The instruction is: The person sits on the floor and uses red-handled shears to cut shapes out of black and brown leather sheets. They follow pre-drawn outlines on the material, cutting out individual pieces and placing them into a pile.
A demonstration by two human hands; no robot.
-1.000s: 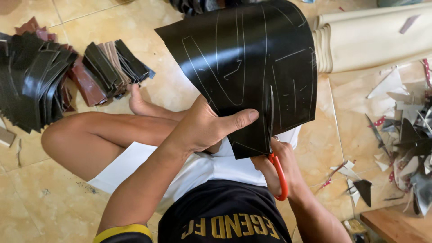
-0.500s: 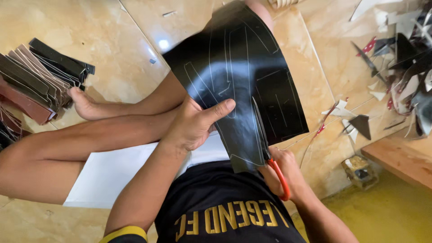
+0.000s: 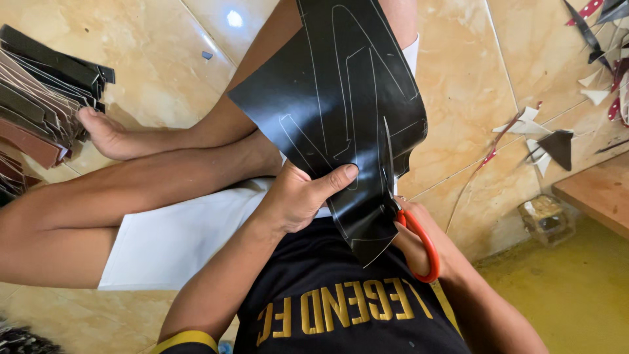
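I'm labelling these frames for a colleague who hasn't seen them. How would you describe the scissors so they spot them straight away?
Start from the large black sheet marked with pale outlines, held over the person's lap. At its lower right edge, the right hand works the scissors, blade running up into the sheet. Their orange-red handle loops are the only bright colour against the black.

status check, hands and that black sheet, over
Left hand pinching black sheet at lower edge. Right hand on red-handled scissors, blade up into sheet along a traced line. Nothing blocking the cut.
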